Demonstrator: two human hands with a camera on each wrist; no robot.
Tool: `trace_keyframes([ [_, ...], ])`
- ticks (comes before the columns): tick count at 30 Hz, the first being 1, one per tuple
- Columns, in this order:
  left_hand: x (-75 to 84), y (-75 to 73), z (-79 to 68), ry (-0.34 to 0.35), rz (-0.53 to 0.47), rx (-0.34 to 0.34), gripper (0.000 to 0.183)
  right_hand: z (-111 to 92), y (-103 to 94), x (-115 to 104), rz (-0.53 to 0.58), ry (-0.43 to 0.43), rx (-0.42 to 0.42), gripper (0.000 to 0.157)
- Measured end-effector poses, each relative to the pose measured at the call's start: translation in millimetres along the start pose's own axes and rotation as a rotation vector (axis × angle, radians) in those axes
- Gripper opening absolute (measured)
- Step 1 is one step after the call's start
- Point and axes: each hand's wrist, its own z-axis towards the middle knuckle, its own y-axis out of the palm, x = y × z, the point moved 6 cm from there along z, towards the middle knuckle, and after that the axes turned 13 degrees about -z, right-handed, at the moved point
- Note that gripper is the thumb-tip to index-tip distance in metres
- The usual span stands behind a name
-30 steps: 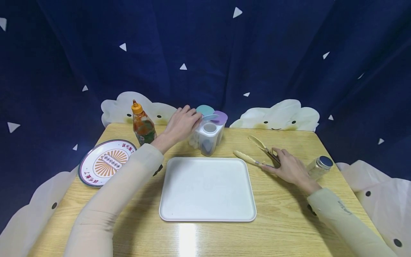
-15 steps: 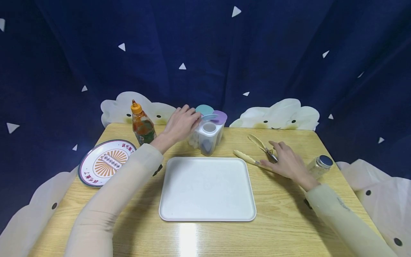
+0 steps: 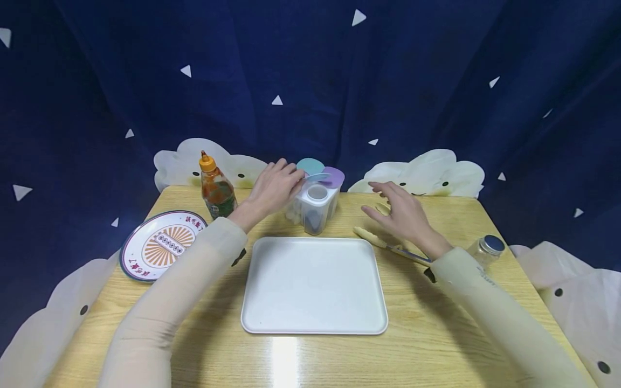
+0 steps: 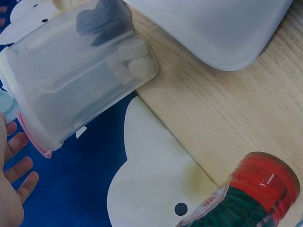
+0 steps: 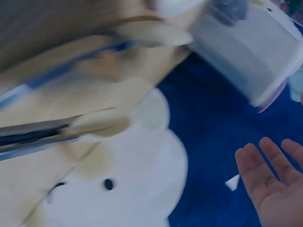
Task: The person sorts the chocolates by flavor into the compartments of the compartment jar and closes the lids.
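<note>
A clear storage container (image 3: 315, 207) with a white top and several coloured flip lids stands behind the white tray. My left hand (image 3: 276, 186) holds its raised light blue lid (image 3: 317, 177) at the left edge, and the round opening below is uncovered. In the left wrist view, dark and pale pieces lie inside the container (image 4: 80, 66), with my fingers (image 4: 19, 163) spread beside the lids. My right hand (image 3: 400, 213) hovers with nothing in it above the cream-tipped tongs (image 3: 371, 237), its thumb apart from its fingers. Those tongs lie spread on the table, partly hidden by the hand.
The white tray (image 3: 314, 285) occupies the table's middle. Left of the container stand a sauce bottle (image 3: 218, 191) and a patterned plate (image 3: 145, 258) under the left forearm. A blue-capped jar (image 3: 487, 250) stands right of the right sleeve.
My right hand has lifted off the tongs and moved left and away from me, toward the container; the tongs stay on the table. My left hand keeps its place at the raised lid.
</note>
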Motion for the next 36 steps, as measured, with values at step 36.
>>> trace_keyframes([
  [36,6.5,1.1,-6.6,0.024,-0.081,0.068,0.02,70,4.1,-74,0.26,-0.153,0.109,0.017],
])
